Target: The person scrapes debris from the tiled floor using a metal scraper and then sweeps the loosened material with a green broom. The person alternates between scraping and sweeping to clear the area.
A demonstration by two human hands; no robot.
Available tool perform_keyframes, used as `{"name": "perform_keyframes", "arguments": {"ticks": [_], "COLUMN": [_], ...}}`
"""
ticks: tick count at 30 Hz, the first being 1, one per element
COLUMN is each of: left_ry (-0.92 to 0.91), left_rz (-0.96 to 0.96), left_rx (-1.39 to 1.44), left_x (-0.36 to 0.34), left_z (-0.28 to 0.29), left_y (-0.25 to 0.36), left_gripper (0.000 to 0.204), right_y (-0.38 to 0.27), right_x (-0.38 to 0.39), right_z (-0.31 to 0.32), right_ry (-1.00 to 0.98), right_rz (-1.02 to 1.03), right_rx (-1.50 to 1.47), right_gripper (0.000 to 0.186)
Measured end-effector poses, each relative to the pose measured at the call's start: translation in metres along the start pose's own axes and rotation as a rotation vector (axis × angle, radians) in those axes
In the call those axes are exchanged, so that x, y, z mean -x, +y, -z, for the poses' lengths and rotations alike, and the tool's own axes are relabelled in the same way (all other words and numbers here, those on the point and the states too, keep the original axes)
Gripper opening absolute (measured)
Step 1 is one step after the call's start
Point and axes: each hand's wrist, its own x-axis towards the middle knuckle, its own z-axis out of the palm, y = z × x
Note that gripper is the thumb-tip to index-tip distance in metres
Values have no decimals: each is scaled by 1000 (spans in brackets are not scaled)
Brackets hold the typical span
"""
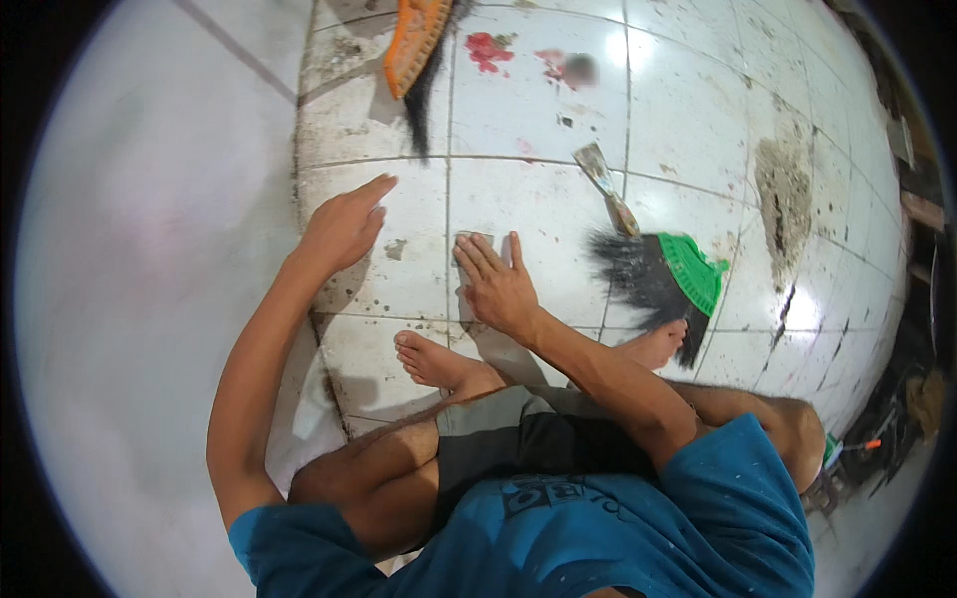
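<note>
Near the middle of the tiles, my right hand (498, 291) presses its fingers on a thin grey flat piece (485, 239), whose edge shows past the fingertips. Its outer finger sticks out apart from the others, and the thumb is hidden. My left hand (342, 225) is over the floor to the left, holding nothing, index finger stretched out and thumb apart. A scraper (605, 187) with a stained handle lies to the right of my right hand. Its handle end meets the black bristles of a green broom head (692, 271) by my right foot.
An orange broom head (416, 45) with black bristles is at the top. Red smears (488, 52) mark the tiles (538, 110) there. A rough, broken patch (783, 204) lies to the right. Along the left runs a pale, smooth surface (150, 249). Dark clutter (897, 419) lines the far right.
</note>
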Motion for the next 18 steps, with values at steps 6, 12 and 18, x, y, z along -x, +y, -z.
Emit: {"name": "perform_keyframes", "arguments": {"ticks": [6, 12, 18], "left_ry": [11, -15, 52], "left_rz": [-30, -125, -125], "left_rx": [136, 143, 160], "left_x": [31, -6, -34], "left_z": [-35, -53, -44], "left_y": [-7, 0, 9], "left_gripper": [51, 52, 51], "right_y": [55, 1, 46], "right_x": [-23, 65, 69], "right_z": [37, -10, 20], "right_ry": [211, 39, 169], "right_rz": [-339, -219, -536], "right_rx": [42, -43, 125], "right_gripper": [66, 68, 68]}}
